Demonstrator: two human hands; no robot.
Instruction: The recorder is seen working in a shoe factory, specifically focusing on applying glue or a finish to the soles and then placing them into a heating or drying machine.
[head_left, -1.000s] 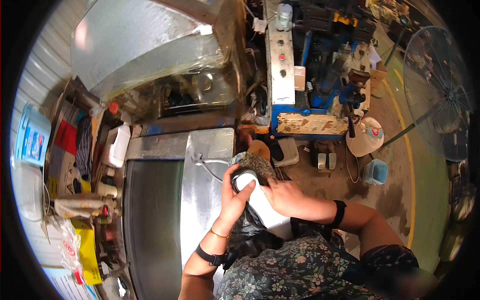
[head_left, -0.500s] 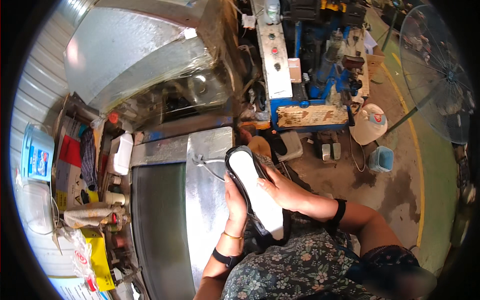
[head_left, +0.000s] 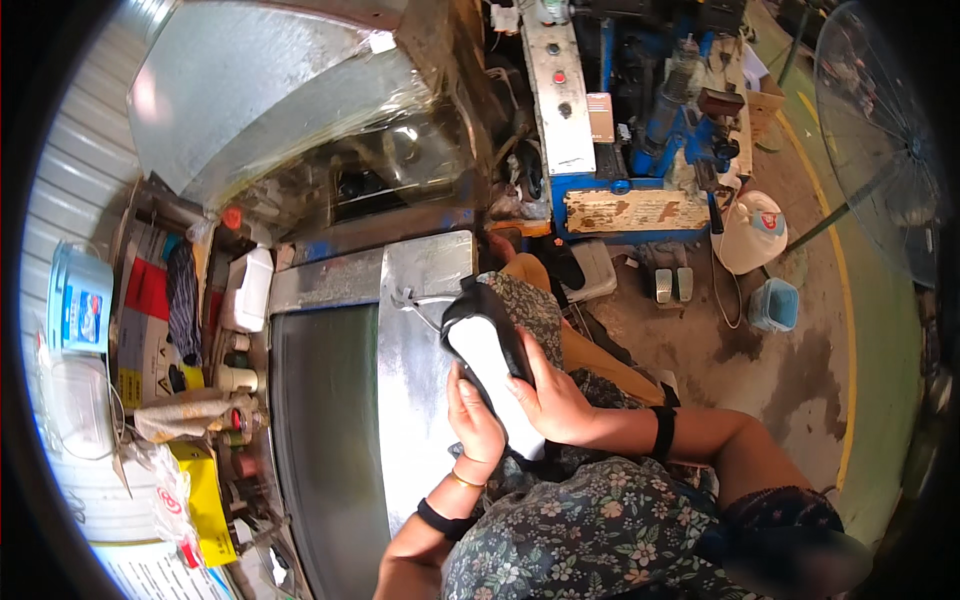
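Observation:
A black shoe [head_left: 482, 352] with a long white bottom face turned up lies between my two hands, above my lap. Its far end is black and points away from me. My left hand [head_left: 474, 418] is closed along the shoe's left edge, its fingers pressed to the side. On the other side my right hand [head_left: 549, 393] grips the right edge, its thumb resting on the white face. The near end of the shoe reaches my flowered clothing. Just left of the shoe is a shiny metal plate [head_left: 412, 380] with a pale cable [head_left: 425, 300] over it.
Beyond the plate lies a dark belt [head_left: 328, 420], under a metal hood [head_left: 260, 90]. Shelves with a white bottle [head_left: 247, 290] stand left. Ahead is a blue machine [head_left: 630, 240] with a button panel [head_left: 562, 95]. A white jug [head_left: 750, 232], a blue bin [head_left: 774, 305] and a large fan [head_left: 890, 150] are right.
The shoe has tilted, so more of its black far end shows and its white face looks shorter. Both hands stay on its sides and have come slightly nearer to me.

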